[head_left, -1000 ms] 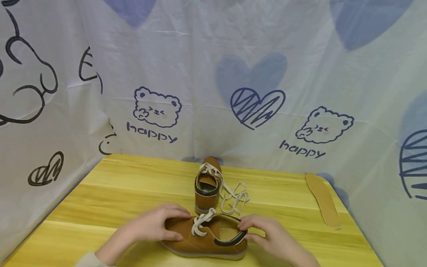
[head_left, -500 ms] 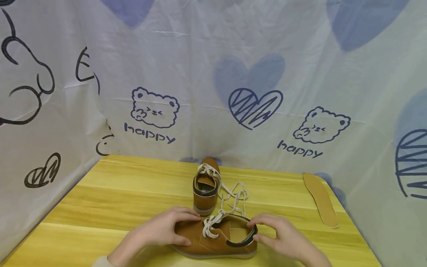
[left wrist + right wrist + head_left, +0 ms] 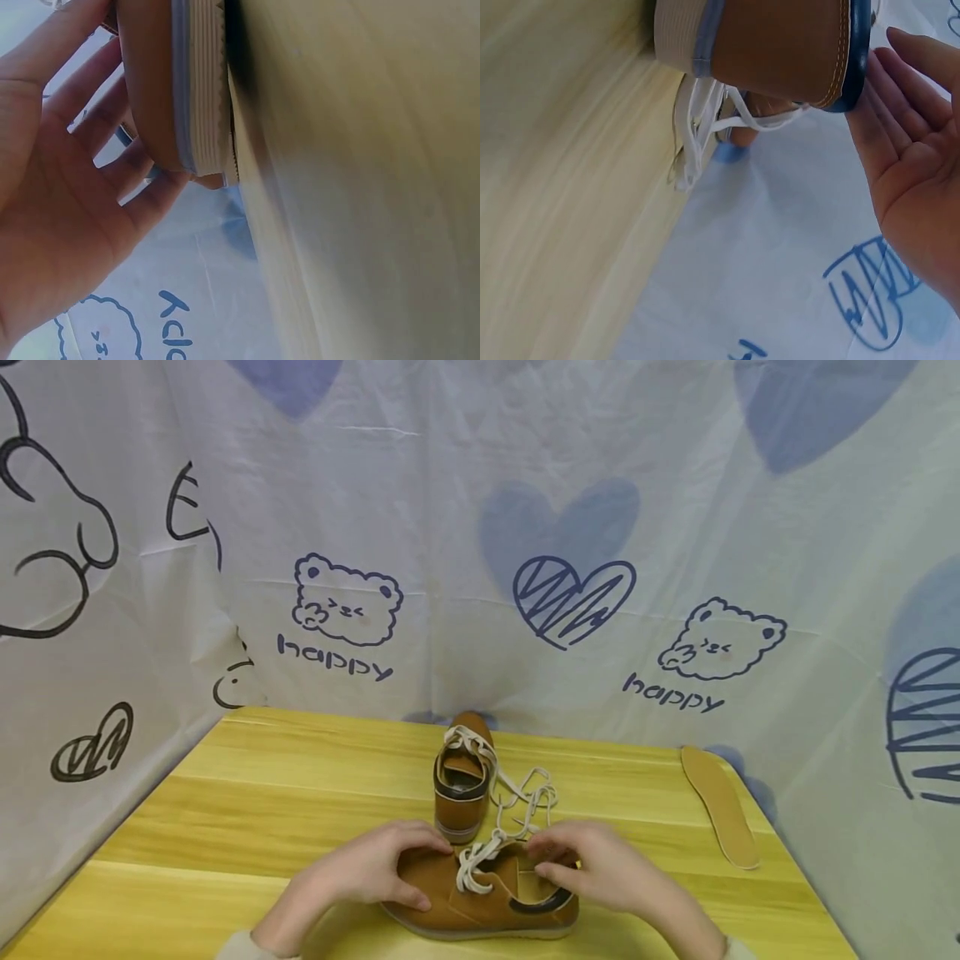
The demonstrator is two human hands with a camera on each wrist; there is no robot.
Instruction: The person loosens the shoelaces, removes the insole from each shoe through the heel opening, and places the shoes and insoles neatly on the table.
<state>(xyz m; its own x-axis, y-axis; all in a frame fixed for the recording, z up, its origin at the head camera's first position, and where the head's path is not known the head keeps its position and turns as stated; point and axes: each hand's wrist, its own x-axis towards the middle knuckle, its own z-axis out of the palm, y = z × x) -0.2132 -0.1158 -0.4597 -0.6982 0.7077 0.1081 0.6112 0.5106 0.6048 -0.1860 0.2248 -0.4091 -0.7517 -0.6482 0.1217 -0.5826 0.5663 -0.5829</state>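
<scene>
A brown lace-up shoe [image 3: 438,906] lies sideways near the table's front, toe to the left, its pale lace tied in a bow. My left hand [image 3: 371,864] holds the toe, thumb on the near side and fingers on the far side. In the left wrist view, the little finger of that hand [image 3: 67,195] touches the toe just above the sole. Over the shoe's opening hovers my right hand [image 3: 600,870], fingers loosely bent and the thumb apart from them. The right wrist view has this hand [image 3: 922,161] beside the dark heel collar [image 3: 857,56], pinching nothing.
A matching shoe [image 3: 459,814] stands behind, toe away from me, its long loose lace [image 3: 536,793] trailing right on the table [image 3: 247,793]. A tan insole [image 3: 720,806] lies by the right edge. A printed cloth [image 3: 465,527] hangs behind.
The near shoe has shifted right with both hands. My right hand has since let go of the heel collar and moved left over the opening. The left hand keeps its hold on the toe.
</scene>
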